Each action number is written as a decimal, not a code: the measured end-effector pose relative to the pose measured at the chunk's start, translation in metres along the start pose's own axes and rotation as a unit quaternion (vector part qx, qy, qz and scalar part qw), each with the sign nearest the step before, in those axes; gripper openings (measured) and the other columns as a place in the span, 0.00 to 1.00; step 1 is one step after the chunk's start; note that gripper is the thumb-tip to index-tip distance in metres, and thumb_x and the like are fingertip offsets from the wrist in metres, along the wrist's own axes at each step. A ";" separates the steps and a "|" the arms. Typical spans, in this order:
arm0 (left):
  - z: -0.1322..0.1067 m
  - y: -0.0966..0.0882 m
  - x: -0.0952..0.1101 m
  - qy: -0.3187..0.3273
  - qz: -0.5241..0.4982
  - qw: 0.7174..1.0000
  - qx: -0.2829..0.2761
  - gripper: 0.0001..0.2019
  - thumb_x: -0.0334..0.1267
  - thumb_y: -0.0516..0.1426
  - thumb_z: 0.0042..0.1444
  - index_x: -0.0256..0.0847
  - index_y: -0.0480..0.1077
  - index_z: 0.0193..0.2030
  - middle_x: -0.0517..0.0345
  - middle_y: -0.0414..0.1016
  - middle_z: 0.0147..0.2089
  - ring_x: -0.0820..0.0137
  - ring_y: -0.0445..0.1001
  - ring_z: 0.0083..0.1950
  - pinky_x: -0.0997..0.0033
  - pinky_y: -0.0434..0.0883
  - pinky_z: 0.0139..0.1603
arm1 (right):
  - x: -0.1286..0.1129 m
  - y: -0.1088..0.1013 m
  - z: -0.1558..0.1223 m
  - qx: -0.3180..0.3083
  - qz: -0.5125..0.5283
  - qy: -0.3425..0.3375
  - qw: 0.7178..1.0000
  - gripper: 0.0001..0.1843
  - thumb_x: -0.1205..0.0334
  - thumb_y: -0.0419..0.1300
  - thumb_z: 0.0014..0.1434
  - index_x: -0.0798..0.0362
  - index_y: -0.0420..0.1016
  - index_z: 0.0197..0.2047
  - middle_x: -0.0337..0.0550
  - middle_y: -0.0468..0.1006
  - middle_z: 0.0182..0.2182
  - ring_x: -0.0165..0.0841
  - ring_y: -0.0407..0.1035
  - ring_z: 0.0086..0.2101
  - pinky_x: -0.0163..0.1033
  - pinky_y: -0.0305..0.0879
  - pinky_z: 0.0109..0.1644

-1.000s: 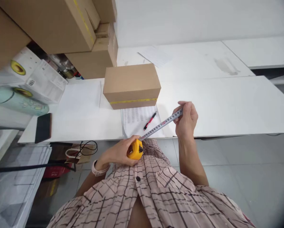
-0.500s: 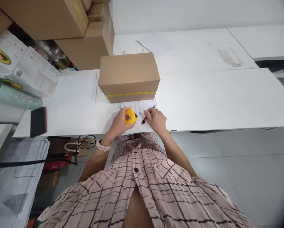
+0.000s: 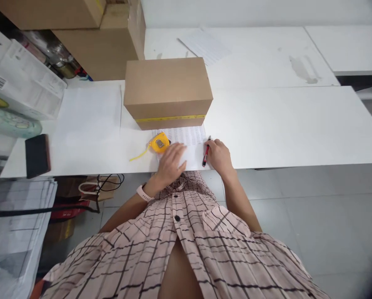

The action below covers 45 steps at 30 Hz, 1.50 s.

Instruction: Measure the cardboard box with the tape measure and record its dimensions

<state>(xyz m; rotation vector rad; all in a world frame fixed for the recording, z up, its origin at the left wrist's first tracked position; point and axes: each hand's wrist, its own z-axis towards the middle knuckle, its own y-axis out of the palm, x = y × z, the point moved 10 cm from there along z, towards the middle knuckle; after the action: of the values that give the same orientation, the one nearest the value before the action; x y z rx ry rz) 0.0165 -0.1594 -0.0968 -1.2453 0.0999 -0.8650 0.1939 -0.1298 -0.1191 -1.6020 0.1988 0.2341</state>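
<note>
A yellow tape measure (image 3: pixel 159 143) lies on the white table (image 3: pixel 282 124), its wrist strap trailing left. My left hand (image 3: pixel 171 162) rests flat with fingers spread on a printed sheet (image 3: pixel 186 137), just right of the tape measure and holding nothing. My right hand (image 3: pixel 219 155) is closed on a red and black pen (image 3: pixel 206 152), its tip on the sheet's right edge. A brown cardboard box (image 3: pixel 167 91) with a yellow tape line stands just behind the sheet.
A black phone (image 3: pixel 37 155) lies near the table's left front edge. White product boxes (image 3: pixel 24 83) and a mint tube (image 3: pixel 11 124) sit at the left. Large cardboard boxes (image 3: pixel 105 45) stack at the back left. A loose paper (image 3: pixel 204 43) lies farther back.
The tape was retracted and the tape measure set on the table. My left hand let go of it and now lies on the sheet. My right hand picked up the pen.
</note>
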 end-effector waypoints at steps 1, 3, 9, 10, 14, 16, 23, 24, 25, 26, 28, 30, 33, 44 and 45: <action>-0.001 0.015 0.014 0.029 -0.006 0.999 -0.035 0.26 0.41 0.52 0.69 0.32 0.60 0.70 0.39 0.68 0.69 0.54 0.60 0.75 0.48 0.59 0.76 | -0.003 0.000 0.000 -0.003 -0.028 -0.024 0.999 0.19 0.76 0.47 0.65 0.57 0.77 0.50 0.58 0.78 0.44 0.44 0.71 0.42 0.41 0.60 0.38; -0.004 0.043 0.032 0.064 0.003 0.992 -0.105 0.31 0.48 0.53 0.69 0.27 0.58 0.71 0.35 0.62 0.74 0.51 0.54 0.78 0.48 0.56 0.77 | -0.010 0.001 0.001 -0.022 -0.085 -0.079 0.993 0.18 0.76 0.47 0.65 0.58 0.77 0.47 0.59 0.77 0.43 0.44 0.69 0.43 0.41 0.58 0.36; -0.003 0.074 0.037 0.058 0.057 0.980 -0.181 0.40 0.57 0.53 0.68 0.31 0.49 0.77 0.34 0.46 0.80 0.47 0.43 0.81 0.39 0.43 0.78 | -0.010 0.003 0.005 -0.055 -0.198 -0.222 0.953 0.13 0.76 0.49 0.65 0.57 0.74 0.43 0.55 0.78 0.37 0.41 0.67 0.38 0.41 0.55 0.36; -0.002 0.075 0.038 0.054 0.060 0.980 -0.182 0.40 0.57 0.53 0.68 0.33 0.50 0.77 0.34 0.47 0.80 0.46 0.43 0.81 0.38 0.43 0.78 | -0.006 0.001 0.006 -0.050 -0.201 -0.235 0.950 0.12 0.75 0.50 0.65 0.56 0.74 0.43 0.54 0.78 0.35 0.40 0.66 0.36 0.41 0.55 0.36; 0.001 0.077 0.042 0.032 0.068 0.980 -0.185 0.38 0.56 0.56 0.67 0.36 0.54 0.76 0.33 0.50 0.78 0.41 0.47 0.79 0.34 0.44 0.76 | 0.023 -0.028 0.007 0.034 -0.133 -0.189 0.972 0.08 0.68 0.52 0.65 0.54 0.72 0.38 0.49 0.75 0.30 0.37 0.65 0.32 0.41 0.55 0.34; 0.004 0.079 0.045 0.022 0.071 0.980 -0.187 0.37 0.55 0.57 0.66 0.36 0.56 0.75 0.33 0.51 0.78 0.39 0.48 0.79 0.31 0.45 0.75 | 0.043 -0.055 0.002 0.128 -0.022 -0.105 0.986 0.07 0.62 0.52 0.64 0.52 0.70 0.39 0.46 0.74 0.29 0.36 0.66 0.31 0.41 0.58 0.34; 0.016 0.084 0.060 0.030 0.066 0.980 -0.185 0.32 0.49 0.58 0.66 0.34 0.61 0.72 0.40 0.54 0.78 0.43 0.51 0.78 0.36 0.46 0.77 | 0.055 -0.025 -0.010 0.213 0.500 0.081 0.836 0.13 0.50 0.51 0.67 0.49 0.69 0.46 0.39 0.72 0.27 0.34 0.71 0.28 0.43 0.71 0.38; 0.017 0.084 0.061 0.033 0.069 0.979 -0.186 0.33 0.49 0.58 0.66 0.34 0.60 0.72 0.41 0.53 0.78 0.44 0.50 0.79 0.36 0.46 0.77 | 0.047 -0.011 -0.006 0.185 0.531 0.082 0.823 0.15 0.48 0.53 0.67 0.49 0.70 0.46 0.40 0.74 0.29 0.34 0.72 0.30 0.43 0.72 0.40; 0.018 0.084 0.062 0.036 0.074 0.979 -0.188 0.34 0.50 0.58 0.66 0.35 0.59 0.73 0.41 0.52 0.79 0.44 0.49 0.79 0.36 0.46 0.77 | 0.041 0.001 -0.001 0.157 0.552 0.083 0.815 0.16 0.46 0.55 0.66 0.50 0.71 0.46 0.42 0.76 0.31 0.34 0.74 0.32 0.44 0.73 0.43; 0.018 0.084 0.062 0.038 0.080 0.978 -0.188 0.34 0.50 0.58 0.66 0.35 0.58 0.74 0.41 0.52 0.79 0.44 0.49 0.79 0.36 0.46 0.77 | 0.036 0.010 0.003 0.138 0.563 0.084 0.810 0.17 0.45 0.57 0.64 0.50 0.71 0.45 0.43 0.78 0.34 0.35 0.74 0.34 0.44 0.73 0.44; 0.018 0.085 0.062 0.043 0.094 0.977 -0.188 0.35 0.51 0.58 0.66 0.37 0.57 0.75 0.42 0.52 0.79 0.43 0.50 0.79 0.35 0.47 0.77 | 0.034 0.019 0.009 0.127 0.566 0.088 0.810 0.18 0.44 0.62 0.61 0.50 0.71 0.43 0.42 0.77 0.34 0.34 0.73 0.34 0.42 0.72 0.43; 0.017 0.085 0.062 0.047 0.104 0.976 -0.187 0.36 0.52 0.58 0.66 0.37 0.57 0.75 0.41 0.52 0.79 0.43 0.51 0.78 0.35 0.47 0.77 | 0.037 0.018 0.012 0.132 0.547 0.093 0.822 0.16 0.46 0.63 0.60 0.50 0.69 0.39 0.37 0.74 0.29 0.31 0.69 0.30 0.39 0.68 0.38; 0.018 0.086 0.062 0.046 0.106 0.975 -0.188 0.37 0.52 0.59 0.65 0.36 0.56 0.75 0.39 0.52 0.79 0.42 0.52 0.78 0.35 0.48 0.76 | 0.040 0.009 0.015 0.137 0.501 0.094 0.849 0.14 0.49 0.61 0.62 0.49 0.64 0.33 0.32 0.67 0.24 0.28 0.62 0.26 0.37 0.61 0.33; 0.022 0.086 0.064 0.046 0.104 0.976 -0.185 0.38 0.52 0.60 0.64 0.34 0.57 0.74 0.32 0.53 0.77 0.40 0.54 0.76 0.34 0.50 0.75 | 0.034 0.000 0.016 0.137 0.438 0.083 0.885 0.14 0.53 0.59 0.60 0.47 0.59 0.28 0.31 0.63 0.21 0.29 0.59 0.25 0.37 0.58 0.32; 0.022 0.086 0.064 0.045 0.103 0.976 -0.186 0.38 0.52 0.60 0.64 0.34 0.57 0.75 0.32 0.53 0.77 0.40 0.54 0.77 0.34 0.50 0.75 | 0.034 0.000 0.016 0.135 0.436 0.082 0.886 0.15 0.53 0.58 0.61 0.47 0.59 0.28 0.31 0.63 0.21 0.29 0.59 0.25 0.37 0.58 0.32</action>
<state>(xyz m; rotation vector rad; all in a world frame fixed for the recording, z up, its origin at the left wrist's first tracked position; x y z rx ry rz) 0.1165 -0.1769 -0.1382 -1.5129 0.4741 -0.7409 0.2258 -0.1129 -0.1292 -1.1609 1.0465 0.7279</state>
